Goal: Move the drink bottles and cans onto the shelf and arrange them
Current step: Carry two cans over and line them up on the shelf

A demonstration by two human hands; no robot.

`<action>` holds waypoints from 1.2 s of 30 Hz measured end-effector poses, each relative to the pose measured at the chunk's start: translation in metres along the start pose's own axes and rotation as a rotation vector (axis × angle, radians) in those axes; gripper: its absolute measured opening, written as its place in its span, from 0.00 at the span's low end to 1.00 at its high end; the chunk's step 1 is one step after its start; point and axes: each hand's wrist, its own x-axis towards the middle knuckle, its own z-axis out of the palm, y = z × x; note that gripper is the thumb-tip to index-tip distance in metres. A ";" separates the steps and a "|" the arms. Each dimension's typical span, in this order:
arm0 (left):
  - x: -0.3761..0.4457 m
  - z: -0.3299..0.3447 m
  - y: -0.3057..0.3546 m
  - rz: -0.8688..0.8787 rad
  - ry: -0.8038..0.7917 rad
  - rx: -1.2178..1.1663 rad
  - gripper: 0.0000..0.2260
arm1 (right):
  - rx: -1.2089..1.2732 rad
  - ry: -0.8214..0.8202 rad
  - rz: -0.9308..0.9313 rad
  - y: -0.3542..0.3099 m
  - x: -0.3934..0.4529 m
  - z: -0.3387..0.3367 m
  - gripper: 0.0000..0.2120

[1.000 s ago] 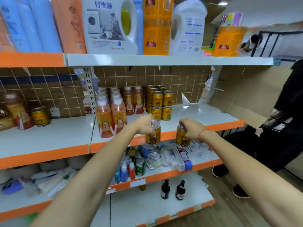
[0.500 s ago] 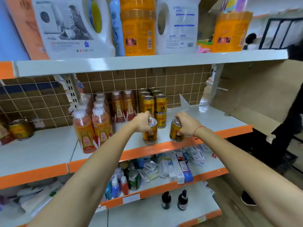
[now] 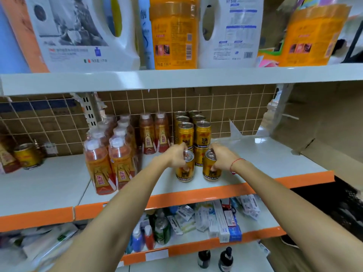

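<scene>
Plenty is cut off here: the detergent jugs (image 3: 86,32) and the orange container (image 3: 173,32) on the top shelf lose their upper parts to the frame edge, and the small packets on the lower shelf (image 3: 255,225) are too blurred to read. Behind the front cans, the stacked gold cans (image 3: 193,132) run back in rows toward the brown tiled wall (image 3: 225,107), and only the rims of the rear ones show. Both hands cover much of what they hold, so the can labels are only partly legible.

Now the hands. Both forearms stretch forward and up from the bottom of the frame, nearly parallel. The left hand (image 3: 175,157) wraps its fingers over the top and down the side of the left can (image 3: 185,167), thumb on the near face, a firm curl round it. The right hand (image 3: 221,157), a red string at its wrist, grips the right can (image 3: 210,167) the same way, fingers curled over the rim and down the flank.

Both cans stand upright on the middle shelf (image 3: 265,163), just beside each other with a narrow gap between, directly in front of the gold stack and near the orange front edge. To their left stand the orange drink bottles (image 3: 110,163), close-packed in rows, upright, white caps up. Far left, a lone gold can (image 3: 27,156) sits by the wall.
</scene>
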 end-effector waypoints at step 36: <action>-0.019 0.098 -0.016 -0.320 0.324 -0.619 0.33 | 0.625 0.207 0.215 0.042 0.002 0.103 0.43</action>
